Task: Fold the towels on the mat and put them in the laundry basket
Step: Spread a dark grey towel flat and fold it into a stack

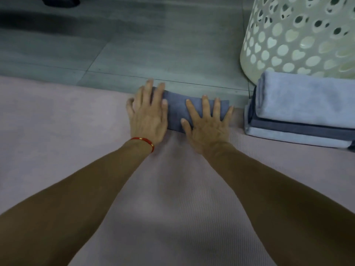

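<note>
A small dark blue-grey towel [178, 109], folded into a narrow bundle, lies at the far edge of the pink mat [67, 120]. My left hand [148, 116] presses flat on its left end with fingers spread. My right hand [208, 121] presses flat on its right half, fingers straight. To the right on the mat sits a stack of folded towels [303, 108], light blue on top with dark and light layers under it. The white laundry basket [299, 35] with heart-shaped holes stands on the floor just behind that stack.
Grey tiled floor [134, 45] stretches beyond the mat's far edge. A dark object [61, 0] sits at the top left corner. A red bracelet [146, 142] circles my left wrist.
</note>
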Motion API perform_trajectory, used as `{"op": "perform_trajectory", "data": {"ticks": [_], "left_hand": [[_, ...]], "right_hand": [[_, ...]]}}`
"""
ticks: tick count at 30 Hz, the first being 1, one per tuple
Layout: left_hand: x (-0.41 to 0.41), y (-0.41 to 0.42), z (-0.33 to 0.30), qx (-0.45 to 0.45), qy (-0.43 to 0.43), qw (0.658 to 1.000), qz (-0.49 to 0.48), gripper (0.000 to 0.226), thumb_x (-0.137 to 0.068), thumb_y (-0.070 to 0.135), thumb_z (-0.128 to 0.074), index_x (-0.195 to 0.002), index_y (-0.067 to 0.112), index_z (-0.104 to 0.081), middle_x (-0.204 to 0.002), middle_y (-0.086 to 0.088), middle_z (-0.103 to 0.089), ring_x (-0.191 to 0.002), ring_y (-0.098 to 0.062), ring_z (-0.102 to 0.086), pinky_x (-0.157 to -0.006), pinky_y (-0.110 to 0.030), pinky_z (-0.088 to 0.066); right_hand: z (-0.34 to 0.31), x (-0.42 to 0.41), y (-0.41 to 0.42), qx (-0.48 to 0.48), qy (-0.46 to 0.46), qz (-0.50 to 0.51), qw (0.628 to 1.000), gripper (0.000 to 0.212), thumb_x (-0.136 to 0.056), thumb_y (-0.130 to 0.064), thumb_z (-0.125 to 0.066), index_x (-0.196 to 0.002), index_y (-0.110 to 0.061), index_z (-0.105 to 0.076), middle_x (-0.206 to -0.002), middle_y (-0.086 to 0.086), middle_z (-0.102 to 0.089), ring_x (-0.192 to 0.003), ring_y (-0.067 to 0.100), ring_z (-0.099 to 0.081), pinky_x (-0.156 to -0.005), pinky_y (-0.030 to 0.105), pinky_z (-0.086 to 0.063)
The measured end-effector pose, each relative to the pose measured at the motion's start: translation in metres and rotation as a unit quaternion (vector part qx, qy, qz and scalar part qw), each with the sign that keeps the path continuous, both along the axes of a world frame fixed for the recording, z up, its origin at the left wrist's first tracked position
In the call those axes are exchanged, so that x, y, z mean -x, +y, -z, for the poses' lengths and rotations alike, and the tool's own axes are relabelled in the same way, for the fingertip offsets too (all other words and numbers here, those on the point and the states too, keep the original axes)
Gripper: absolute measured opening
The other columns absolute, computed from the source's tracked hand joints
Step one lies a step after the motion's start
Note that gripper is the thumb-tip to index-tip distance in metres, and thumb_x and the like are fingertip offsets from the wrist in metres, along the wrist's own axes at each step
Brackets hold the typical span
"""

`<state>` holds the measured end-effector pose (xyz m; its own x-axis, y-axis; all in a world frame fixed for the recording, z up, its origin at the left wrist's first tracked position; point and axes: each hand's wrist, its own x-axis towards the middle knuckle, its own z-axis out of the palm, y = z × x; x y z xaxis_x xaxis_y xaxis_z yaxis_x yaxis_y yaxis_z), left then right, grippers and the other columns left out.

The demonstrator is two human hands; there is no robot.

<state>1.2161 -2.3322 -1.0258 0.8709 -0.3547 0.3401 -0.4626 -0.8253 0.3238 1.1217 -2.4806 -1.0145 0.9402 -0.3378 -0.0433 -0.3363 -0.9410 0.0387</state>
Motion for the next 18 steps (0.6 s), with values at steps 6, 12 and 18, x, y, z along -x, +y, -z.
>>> {"op": "perform_trajectory", "data": {"ticks": [6,12,18], "left_hand": [[-0.007,0.000,0.015,-0.101,0.146,0.982,0.065,0.057,-0.103,0.056,-0.012,-0.157,0.044,-0.005,-0.168,0.007,0.006,-0.152,-0.037,-0.006,-0.123,-0.055,-0.011],[-0.005,-0.008,-0.011,-0.215,0.195,0.957,0.007,0.055,-0.103,0.057,-0.006,-0.154,0.048,0.013,-0.165,0.011,0.022,-0.152,-0.038,0.010,-0.117,-0.066,0.007],[0.105,0.047,-0.025,-0.038,0.143,0.987,-0.057,0.066,-0.100,0.031,-0.036,-0.160,0.029,-0.010,-0.168,0.005,-0.004,-0.154,-0.026,-0.006,-0.116,-0.070,0.001]], "right_hand": [[-0.001,-0.006,-0.010,-0.061,0.020,-0.005,0.998,0.068,-0.099,-0.068,-0.016,-0.159,-0.043,0.005,-0.170,0.003,0.010,-0.154,0.038,0.009,-0.116,0.071,0.008],[-0.019,0.051,0.025,-0.045,-0.036,-0.046,0.997,0.068,-0.103,-0.058,-0.023,-0.161,-0.035,0.003,-0.169,0.004,0.013,-0.155,0.034,0.015,-0.118,0.068,0.009],[-0.025,0.154,0.101,-0.255,0.027,0.038,0.966,0.071,-0.091,-0.060,0.000,-0.159,-0.043,0.009,-0.168,-0.005,0.019,-0.154,0.021,0.019,-0.122,0.052,0.010]]}}
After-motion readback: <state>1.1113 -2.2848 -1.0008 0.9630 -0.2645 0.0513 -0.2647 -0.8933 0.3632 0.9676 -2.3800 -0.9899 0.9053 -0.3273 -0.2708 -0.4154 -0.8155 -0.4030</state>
